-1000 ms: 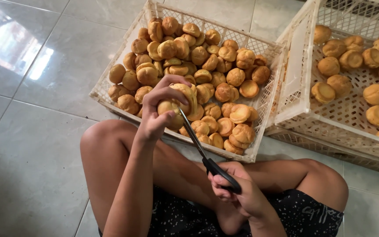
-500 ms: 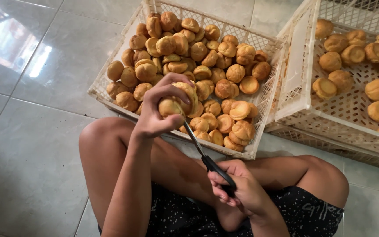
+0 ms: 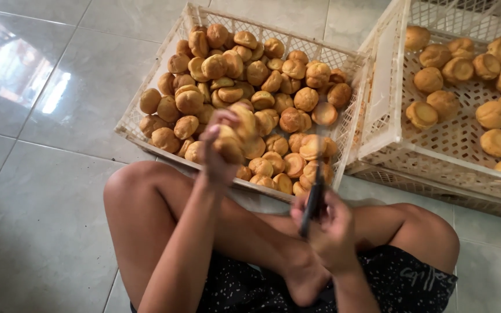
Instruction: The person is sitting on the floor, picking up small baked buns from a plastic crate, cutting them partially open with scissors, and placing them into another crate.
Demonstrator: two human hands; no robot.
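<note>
Right now my left hand (image 3: 222,152) is closed around a golden puff pastry (image 3: 236,132), holding it up just above the near edge of the white plastic crate (image 3: 146,104) heaped with more puffs (the motion blurs it a bit). Lower down, my right hand (image 3: 333,229) grips the dark handles of the scissors (image 3: 314,194), fingers wrapped tight, blades pointing up toward the crate. I sit cross-legged on the grey tiled floor (image 3: 42,191). To the right, a second crate (image 3: 387,110) sits tilted with puffs spread in a single layer
</note>
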